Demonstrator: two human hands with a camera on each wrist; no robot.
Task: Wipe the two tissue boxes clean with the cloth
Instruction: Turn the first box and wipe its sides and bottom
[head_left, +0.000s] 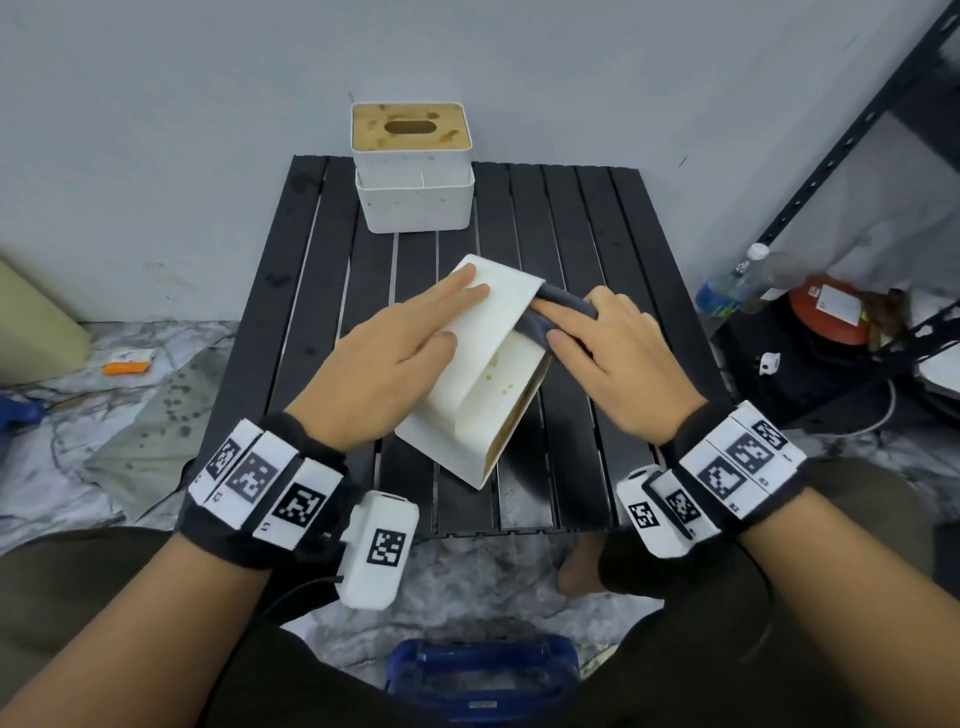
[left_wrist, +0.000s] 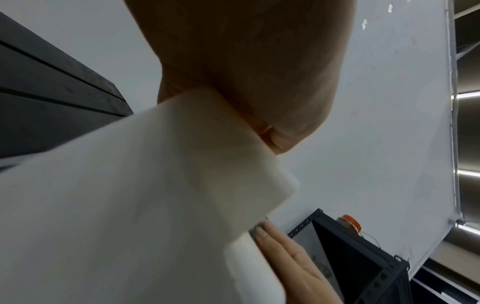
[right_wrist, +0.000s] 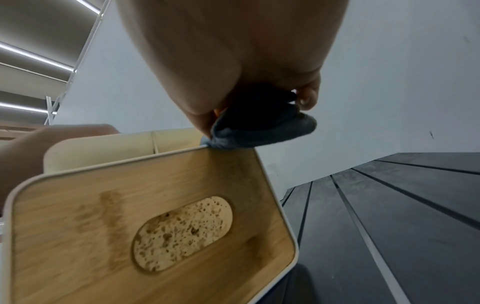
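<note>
Table (head_left: 571, 260): black, slatted, matt boards with narrow gaps between them; it is seen at the centre of the head view.
Rack (head_left: 852, 156): black perforated metal uprights, at 3 o'clock of the table.
Far box (head_left: 415, 171): white, rounded-cornered, apparently plastic, stood upright at 12 o'clock on the table; its wooden lid with an oval slot is blotched with brown stains.
Near box (head_left: 483, 364): the same white shell, tipped on its side at the table's centre, with yellowish specks on the upper face. In the right wrist view its wood-grain lid (right_wrist: 155, 226) is shown with dark smears and a speckled oval opening.
Left hand (head_left: 395, 358): laid flat on the near box's upper face, at 9 o'clock of it, fingers straight and pressed down; nothing is gripped.
Right hand (head_left: 613, 353): placed at 3 o'clock of the near box, fingers curled round the cloth.
Cloth (head_left: 558, 317): dark grey, soft, bunched into a roll, pressed against the box's far right edge beside the lid rim.
Bottle (head_left: 727, 286): clear plastic with a blue label, lying on the rack at 3 o'clock.
Plug (head_left: 769, 362): small, white, on the rack's shelf.
</note>
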